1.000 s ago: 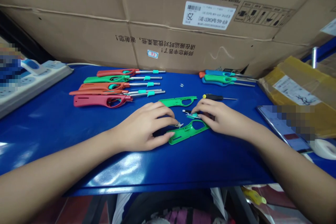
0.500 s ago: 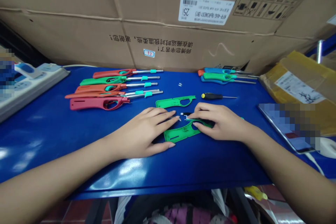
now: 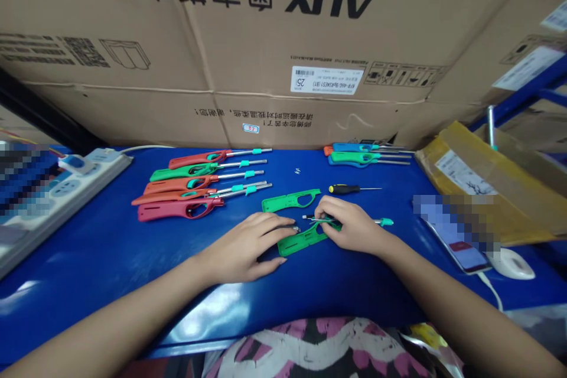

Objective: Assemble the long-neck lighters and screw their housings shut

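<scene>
A green lighter shell half [image 3: 301, 242] lies open side up on the blue table, between my hands. My left hand [image 3: 248, 245] rests by its left end, fingers stretched out and apart; a small, shiny piece [image 3: 297, 228] shows at the fingertips, too small to name. My right hand [image 3: 348, 225] is closed in a pinch over the shell's trigger loop, on a thin wire beside a small black igniter part [image 3: 308, 217]. A metal tube with a turquoise tip [image 3: 385, 222] sticks out behind that hand. Farther back lies the other green shell half [image 3: 290, 201].
Several long-nosed lighters [image 3: 181, 209] lie in a row on the left, more [image 3: 354, 157] at the back right. A screwdriver [image 3: 345, 189] lies behind my right hand. A power strip [image 3: 71, 189], a phone [image 3: 460, 248], a yellow parcel [image 3: 447, 212] and a big carton [image 3: 248, 71] surround the space.
The camera view has tilted up. My right hand has drawn into a tighter pinch over the loop, and the turquoise-tipped tube shows more. My left hand stays by the shell's left end.
</scene>
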{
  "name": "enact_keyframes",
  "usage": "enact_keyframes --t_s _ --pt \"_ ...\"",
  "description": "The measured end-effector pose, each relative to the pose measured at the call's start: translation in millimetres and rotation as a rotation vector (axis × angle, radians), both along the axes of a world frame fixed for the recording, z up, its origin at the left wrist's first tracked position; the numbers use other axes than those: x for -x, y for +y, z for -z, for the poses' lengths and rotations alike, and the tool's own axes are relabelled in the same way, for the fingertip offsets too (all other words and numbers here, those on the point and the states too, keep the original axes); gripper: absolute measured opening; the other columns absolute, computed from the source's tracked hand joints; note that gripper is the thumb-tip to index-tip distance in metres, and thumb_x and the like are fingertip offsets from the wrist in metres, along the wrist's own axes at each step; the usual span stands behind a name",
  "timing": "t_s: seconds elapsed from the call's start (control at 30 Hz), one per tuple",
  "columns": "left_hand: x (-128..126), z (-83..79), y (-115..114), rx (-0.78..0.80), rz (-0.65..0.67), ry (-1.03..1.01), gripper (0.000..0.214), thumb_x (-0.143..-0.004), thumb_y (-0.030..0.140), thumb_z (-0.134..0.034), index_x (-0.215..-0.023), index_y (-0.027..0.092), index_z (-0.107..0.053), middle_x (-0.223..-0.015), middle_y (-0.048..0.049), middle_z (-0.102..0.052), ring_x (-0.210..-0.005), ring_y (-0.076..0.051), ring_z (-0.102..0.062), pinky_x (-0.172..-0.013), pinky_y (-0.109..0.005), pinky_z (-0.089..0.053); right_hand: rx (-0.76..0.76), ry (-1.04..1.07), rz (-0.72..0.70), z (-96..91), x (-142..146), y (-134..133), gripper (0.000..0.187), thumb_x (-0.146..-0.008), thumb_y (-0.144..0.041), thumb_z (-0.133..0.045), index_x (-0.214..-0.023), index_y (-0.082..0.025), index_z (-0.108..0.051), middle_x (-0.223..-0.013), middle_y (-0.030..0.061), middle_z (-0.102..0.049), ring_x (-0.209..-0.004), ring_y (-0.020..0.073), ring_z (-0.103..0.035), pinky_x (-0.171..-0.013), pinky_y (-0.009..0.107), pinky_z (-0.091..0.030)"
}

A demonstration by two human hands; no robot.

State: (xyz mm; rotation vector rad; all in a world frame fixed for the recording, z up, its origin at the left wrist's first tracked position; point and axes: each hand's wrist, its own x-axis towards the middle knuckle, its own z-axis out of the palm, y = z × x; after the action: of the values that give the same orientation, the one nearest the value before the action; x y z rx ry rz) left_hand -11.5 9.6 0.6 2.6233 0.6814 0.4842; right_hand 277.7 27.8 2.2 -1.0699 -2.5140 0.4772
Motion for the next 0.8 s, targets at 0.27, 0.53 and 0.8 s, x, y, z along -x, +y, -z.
enact_keyframes --t_s 0.27,0.53,0.8 --pt "1 0.9 3 -0.109 0.021 0.003 0.037 -0.098 0.029 -0.059 -0.133 0.017 -0.059 -0.124 -0.0139 -0.065 -0.110 -0.027 -0.061 -0.092 -0.043 -0.051 -0.035 -0.023 -0.101 4.2 -5 4 0.019 -0.089 -0.009 -0.053 -0.097 -0.021 -0.065 -0.092 0.0057 -0.064 -0.085 0.0204 -0.059 -0.077 0.034 -0.046" --pt "3 -0.5 7 -0.089 0.054 0.020 0.038 -0.098 0.024 -0.055 -0.136 0.017 -0.059 -0.123 -0.0132 -0.067 -0.110 -0.026 -0.063 -0.092 -0.042 -0.052 -0.076 -0.144 -0.106 -0.3 -8 -1 0.024 -0.097 -0.022 -0.053 -0.116 -0.021 -0.068 -0.109 0.0090 -0.066 -0.097 0.0230 -0.063 -0.082 0.039 -0.052" --pt "6 4.5 16 -0.054 0.006 -0.012 0.038 -0.096 0.030 -0.061 -0.133 0.020 -0.062 -0.122 -0.0111 -0.068 -0.106 -0.025 -0.064 -0.092 -0.042 -0.052 0.000 -0.126 -0.120 -7.0 -12 -2 0.032 -0.100 -0.031 -0.054 -0.128 -0.025 -0.067 -0.132 0.0091 -0.063 -0.120 0.0249 -0.061 -0.100 0.046 -0.054"
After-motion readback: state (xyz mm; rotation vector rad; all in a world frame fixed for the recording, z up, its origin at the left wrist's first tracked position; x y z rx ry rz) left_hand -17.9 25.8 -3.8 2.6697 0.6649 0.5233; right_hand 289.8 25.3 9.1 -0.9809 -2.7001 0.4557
